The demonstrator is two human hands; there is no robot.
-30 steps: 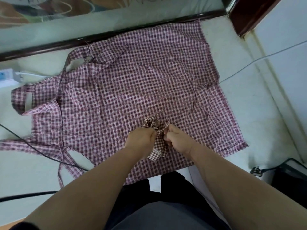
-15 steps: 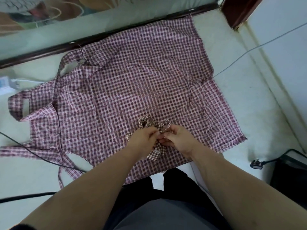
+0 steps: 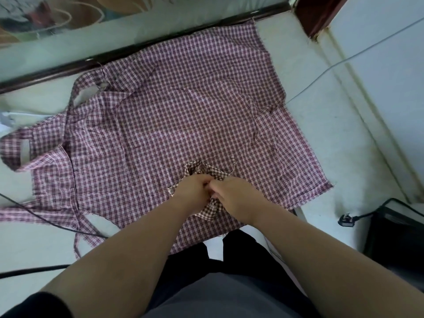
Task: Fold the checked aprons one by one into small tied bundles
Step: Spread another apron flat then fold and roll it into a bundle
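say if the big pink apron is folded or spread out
Spread out: the pink apron lies flat and open across the white surface.

- This seems to be a room in a home, though the wide-angle view shows too little to be sure.
- A plain white desk (image 3: 332,138) carries a spread checked apron (image 3: 183,111).
- A dark wooden frame (image 3: 137,53) runs along its far edge, below a pane with a painted pattern (image 3: 68,17).
- On the right are a white wall (image 3: 390,76), a thin cable (image 3: 344,58), a loose plug (image 3: 346,220) and a black box (image 3: 394,232).
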